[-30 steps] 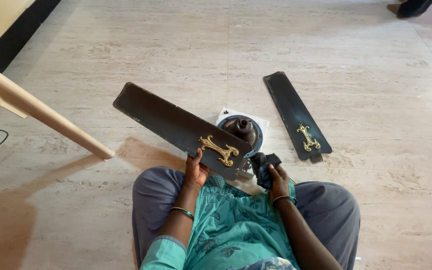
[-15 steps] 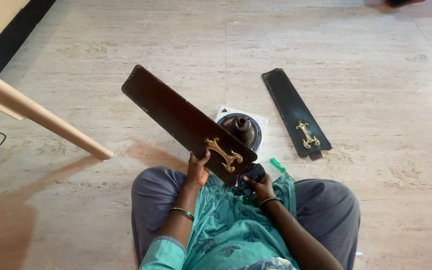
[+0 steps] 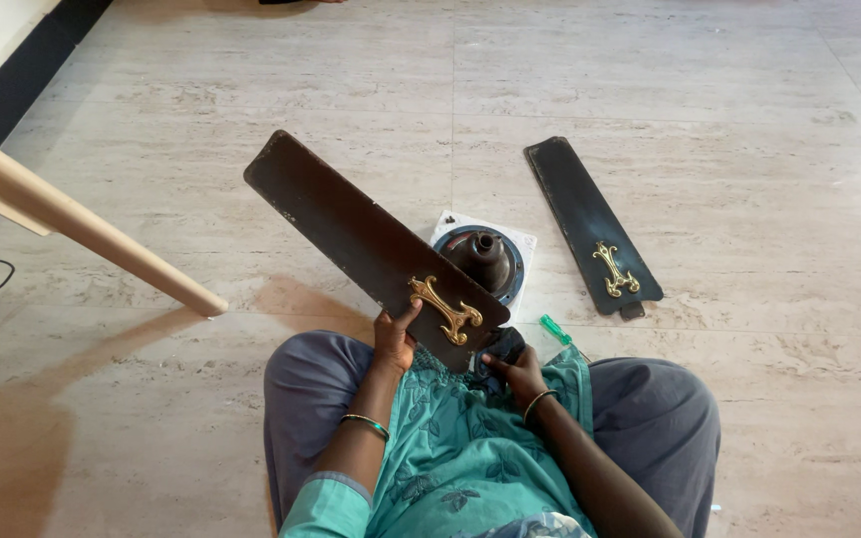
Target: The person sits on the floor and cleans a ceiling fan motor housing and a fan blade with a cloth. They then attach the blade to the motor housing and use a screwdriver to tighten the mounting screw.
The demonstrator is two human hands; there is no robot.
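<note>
I sit on the floor holding a long dark fan blade with a gold ornament near its wide end. My left hand grips the blade's near edge beside the ornament. Under the blade's end, my right hand is closed on a dark cloth. The blade slants up and away to the left. Behind it sits the dark fan motor hub on a white square sheet.
A second dark blade with a gold ornament lies on the floor to the right. A green-handled screwdriver lies near my right knee. A cream chair leg slants at left, with a black cable by it.
The blade has been raised and tilted more steeply, its far end further from the floor. My right hand has slid under the blade's end with the cloth.
</note>
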